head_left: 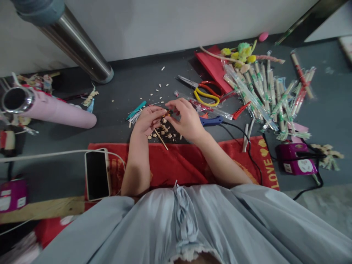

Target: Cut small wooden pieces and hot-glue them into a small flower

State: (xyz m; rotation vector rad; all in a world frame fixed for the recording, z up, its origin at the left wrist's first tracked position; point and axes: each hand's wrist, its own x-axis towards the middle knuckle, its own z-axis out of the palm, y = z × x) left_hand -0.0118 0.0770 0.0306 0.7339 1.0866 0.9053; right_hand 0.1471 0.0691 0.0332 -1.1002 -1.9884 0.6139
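Observation:
My left hand [148, 119] and my right hand [187, 119] meet over the dark tabletop, fingertips pinched around something small and dark that I cannot make out. Small pale wooden pieces [164, 130] lie scattered under and between them. A thin wooden stick [161, 139] slants down below the left hand. Beside the left fingers lie a teal tool [137, 110] and a bunch of white strands [134, 117]. The blue handle [211, 120] of a corded tool reaches toward the right hand. Beyond it are scissors [206, 95] with red and yellow handles.
A red towel [178, 165] lines the front edge, with a phone [96, 175] on it. Left stand a metal post [79, 44] and a pink bottle [60, 110]. Several wrapped sticks [271, 88] pile up at right, near a red packet [214, 69] and a purple box [295, 159].

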